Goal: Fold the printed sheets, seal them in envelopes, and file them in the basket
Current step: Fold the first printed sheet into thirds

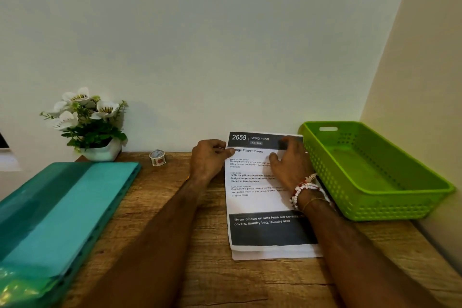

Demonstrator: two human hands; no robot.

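The sheet (257,197) lies long way up-down, mid-right of frame. L hand (208,160) pinches its top-left corner; R hand (290,160) presses top right w/ fingers spread.

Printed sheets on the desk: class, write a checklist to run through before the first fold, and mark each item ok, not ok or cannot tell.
1. Top printed sheet unfolded, print side up: ok.
2. Left hand pinches its upper left edge: ok.
3. Right hand rests on its upper right part: ok.
4. Green basket beside the sheets, nothing in it: ok.
5. Tape roll on the table by the wall: ok.
6. Envelopes ready: cannot tell; none shows, and the teal folder is closed.
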